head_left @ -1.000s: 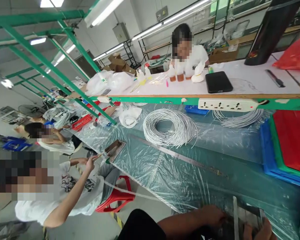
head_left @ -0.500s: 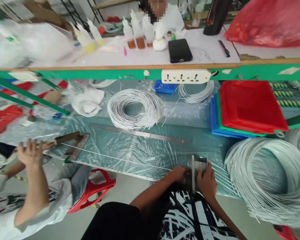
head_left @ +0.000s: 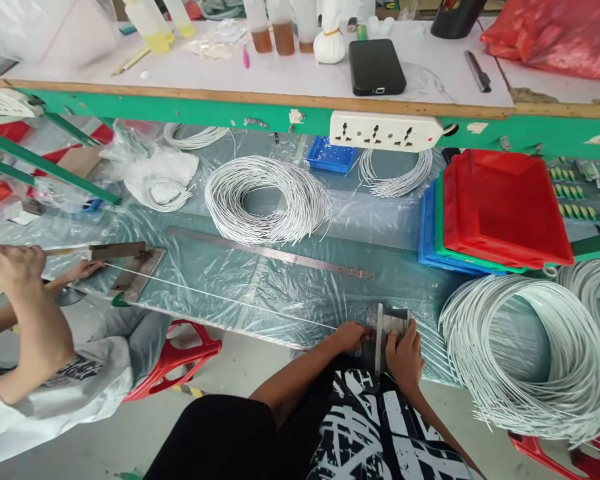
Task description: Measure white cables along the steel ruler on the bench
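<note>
The person's left hand [head_left: 351, 335] and right hand [head_left: 405, 357] sit at the near edge of the counter [head_left: 300, 300], on either side of a small metal cutter [head_left: 386, 328]. The left hand pinches a thin white wire [head_left: 220, 298] where it meets the cutter. The right hand presses down on the cutter's body, fingers curled, though I cannot tell for sure what is under them.

The wire is pulled tight and straight to the far left, where a co-worker's hand [head_left: 83, 270] holds it at another metal block [head_left: 130, 263]. So one length looks stretched out, not yet cut. A big coil of white wire [head_left: 525, 353] waits on the right, so plenty seems left.
</note>
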`<state>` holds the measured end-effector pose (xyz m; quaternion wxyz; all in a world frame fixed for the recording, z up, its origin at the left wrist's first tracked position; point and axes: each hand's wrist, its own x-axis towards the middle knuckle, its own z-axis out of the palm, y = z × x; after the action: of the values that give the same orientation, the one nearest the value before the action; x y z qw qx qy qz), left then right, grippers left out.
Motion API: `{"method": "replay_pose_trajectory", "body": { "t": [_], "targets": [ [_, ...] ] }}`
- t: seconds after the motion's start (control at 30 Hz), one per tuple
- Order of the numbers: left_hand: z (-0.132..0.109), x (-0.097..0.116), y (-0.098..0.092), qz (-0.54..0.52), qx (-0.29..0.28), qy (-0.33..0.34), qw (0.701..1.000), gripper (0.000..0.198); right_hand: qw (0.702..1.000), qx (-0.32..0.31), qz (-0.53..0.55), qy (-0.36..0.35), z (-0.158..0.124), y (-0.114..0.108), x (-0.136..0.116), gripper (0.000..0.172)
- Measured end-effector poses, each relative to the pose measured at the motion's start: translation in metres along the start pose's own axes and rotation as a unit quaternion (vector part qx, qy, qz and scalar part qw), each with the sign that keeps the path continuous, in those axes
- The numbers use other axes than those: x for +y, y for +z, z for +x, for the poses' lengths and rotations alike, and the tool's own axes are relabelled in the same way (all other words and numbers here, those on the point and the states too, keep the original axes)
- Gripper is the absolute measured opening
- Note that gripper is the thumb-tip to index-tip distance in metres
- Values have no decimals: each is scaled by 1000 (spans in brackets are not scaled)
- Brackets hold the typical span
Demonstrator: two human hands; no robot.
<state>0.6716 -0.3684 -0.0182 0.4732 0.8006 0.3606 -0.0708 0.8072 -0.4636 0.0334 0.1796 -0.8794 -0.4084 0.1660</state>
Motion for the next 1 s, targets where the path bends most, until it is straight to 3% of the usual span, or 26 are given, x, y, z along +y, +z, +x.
{"method": "replay_pose_trajectory", "body": {
  "t": [0.33, 0.53, 0.6, 0.63, 0.7, 0.8, 1.0],
  "targets": [
    [-6, 5, 2, 87, -52, 15, 995, 25, 1000, 7, -25, -3, -7, -4, 2, 75],
    [-10, 13, -1, 99, -49, 4, 994, 21, 1000, -17, -23, 9, -6, -5, 8, 77],
    [-16, 18, -6, 102, -41, -5, 994, 19, 1000, 25, -8, -4, -7, -4, 12, 75],
    [-21, 21, -10, 102, -26, -7, 994, 19, 997, 61, 4, -41, -8, -3, 15, 72],
    [-35, 25, -18, 94, 19, 4, 995, 19, 976, 96, 31, -193, -9, -1, 17, 62],
    [-64, 30, -33, 72, 72, 43, 994, 19, 899, 24, 46, -434, -11, 4, 7, 45],
    [-135, 32, -70, 42, 108, 35, 993, 18, 775, -40, 18, -630, -9, -9, -63, 35]
  ]
}}
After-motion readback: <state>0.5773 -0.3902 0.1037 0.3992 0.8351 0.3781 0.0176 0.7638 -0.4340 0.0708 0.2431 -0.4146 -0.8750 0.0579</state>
